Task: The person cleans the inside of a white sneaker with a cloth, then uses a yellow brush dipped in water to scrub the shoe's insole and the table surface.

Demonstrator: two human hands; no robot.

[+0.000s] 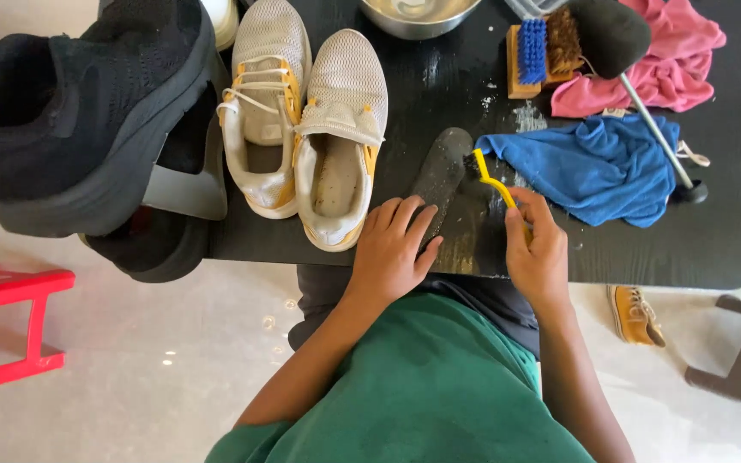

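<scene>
Hands (465, 249) scrub dark oval insole (441, 176) with yellow brush (492, 182).

No packages, signs or screens show anywhere in view. The only label-like thing is a small pale tag (616, 112) at the lower edge of the pink cloth (671, 60), where that cloth meets the blue cloth (598, 167) on the dark surface (713, 249). It is a short flat rectangle, off-white; any marks on it are too small to tell.
</scene>
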